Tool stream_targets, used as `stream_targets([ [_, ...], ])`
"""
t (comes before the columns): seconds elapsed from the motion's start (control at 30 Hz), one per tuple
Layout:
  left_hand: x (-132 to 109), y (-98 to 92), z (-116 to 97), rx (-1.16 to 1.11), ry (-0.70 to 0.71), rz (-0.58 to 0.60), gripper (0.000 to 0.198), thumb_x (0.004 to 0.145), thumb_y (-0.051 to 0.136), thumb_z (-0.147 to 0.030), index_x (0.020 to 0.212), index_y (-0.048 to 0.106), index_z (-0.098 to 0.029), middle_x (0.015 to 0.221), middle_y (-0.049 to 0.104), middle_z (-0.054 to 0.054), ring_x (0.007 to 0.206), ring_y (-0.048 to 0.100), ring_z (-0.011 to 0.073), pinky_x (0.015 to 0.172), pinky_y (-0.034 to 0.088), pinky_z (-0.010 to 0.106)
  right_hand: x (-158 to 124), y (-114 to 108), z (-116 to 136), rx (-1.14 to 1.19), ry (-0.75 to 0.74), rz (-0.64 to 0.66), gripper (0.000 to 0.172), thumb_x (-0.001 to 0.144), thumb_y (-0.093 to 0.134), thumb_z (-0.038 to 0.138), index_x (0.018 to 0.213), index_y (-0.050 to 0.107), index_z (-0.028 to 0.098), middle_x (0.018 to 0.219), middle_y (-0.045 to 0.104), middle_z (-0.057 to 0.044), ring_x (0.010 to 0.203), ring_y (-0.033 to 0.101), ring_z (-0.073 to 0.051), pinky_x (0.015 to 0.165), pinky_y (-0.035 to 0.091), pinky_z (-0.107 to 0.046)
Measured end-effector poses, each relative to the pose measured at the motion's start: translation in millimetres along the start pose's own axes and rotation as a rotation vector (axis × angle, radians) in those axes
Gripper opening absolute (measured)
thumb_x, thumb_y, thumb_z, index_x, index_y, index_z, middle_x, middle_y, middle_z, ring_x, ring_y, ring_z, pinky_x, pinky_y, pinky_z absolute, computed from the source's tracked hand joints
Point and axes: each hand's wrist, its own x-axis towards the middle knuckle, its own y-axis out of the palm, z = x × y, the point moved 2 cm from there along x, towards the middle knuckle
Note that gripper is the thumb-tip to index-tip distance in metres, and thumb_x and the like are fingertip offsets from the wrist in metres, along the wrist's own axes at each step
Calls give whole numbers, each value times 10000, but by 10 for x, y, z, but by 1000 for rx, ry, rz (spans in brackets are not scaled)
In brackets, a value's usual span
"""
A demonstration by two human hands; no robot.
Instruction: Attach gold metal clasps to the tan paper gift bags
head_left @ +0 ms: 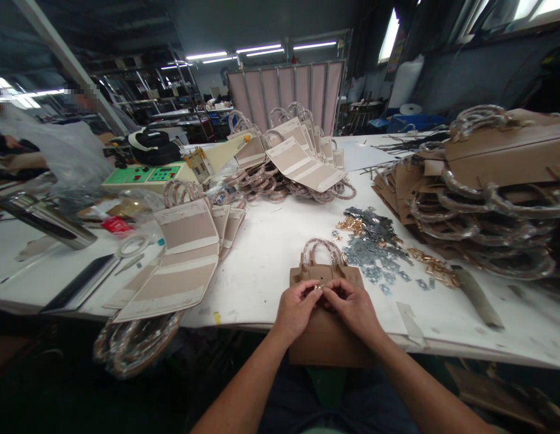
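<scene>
A brown handbag panel (331, 343) with plastic-wrapped handles (325, 244) lies across the table's front edge before me. Over its upper part, my left hand (300, 304) and my right hand (349, 301) meet, thumbs and forefingers pinched together. Between the fingertips shows a small gold metal fitting (319, 287), partly covered by the fingers; both hands grip it. A small dark hole shows in the panel just above the fingers. Right of the panel lie thin grey metal plates (374, 241) and small gold fittings (351, 225).
Brown bag pieces (497, 163) are piled high at right, near a dark cylindrical bar (478, 298). Beige bag panels (189, 253) overhang the table's left front. More panels (302, 160) and a green control box (157, 173) stand behind. A metal flask (49, 220) lies at left.
</scene>
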Motion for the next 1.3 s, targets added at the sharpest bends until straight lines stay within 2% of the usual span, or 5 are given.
stream_targets([
  [0.23, 16, -25, 37, -21, -33, -7, 392, 856, 724, -443, 1128, 768, -165, 967, 805, 81, 808, 745, 220, 748, 623, 333, -3, -1, 31, -43, -43, 32, 294, 859, 737, 528, 875, 731, 235, 855, 771, -33, 798, 707, -236, 780, 547, -360],
  [0.63, -3, -35, 41, -25, 4, 51, 360, 901, 696, -443, 1144, 755, -184, 1010, 788, 72, 860, 745, 217, 782, 622, 319, -32, -40, 132, 67, -53, 102, 271, 871, 736, 493, 828, 709, 226, 804, 740, -19, 775, 679, -207, 765, 538, -330],
  [0.83, -3, -44, 21, -1, 94, 39, 325, 926, 677, -439, 1122, 764, -194, 1133, 688, 82, 834, 701, 166, 707, 608, 267, 12, -88, 75, 176, 68, 104, 380, 858, 741, 530, 1074, 738, 218, 795, 768, -34, 757, 710, -218, 757, 565, -348],
  [0.93, 5, -42, 33, 6, 94, 45, 311, 922, 685, -397, 1131, 756, -177, 1080, 682, 69, 760, 679, 135, 689, 591, 255, 35, -99, 65, 120, 76, 115, 363, 858, 733, 530, 1029, 779, 214, 804, 774, -39, 765, 711, -221, 756, 569, -345],
  [1.3, 15, -58, 67, 13, 51, 16, 262, 881, 713, -327, 1080, 769, -166, 1017, 716, 64, 719, 677, 138, 669, 594, 266, 14, -40, 90, -214, -299, 100, 233, 1012, 568, 385, 971, 752, 248, 933, 755, -39, 891, 693, -228, 848, 530, -356],
])
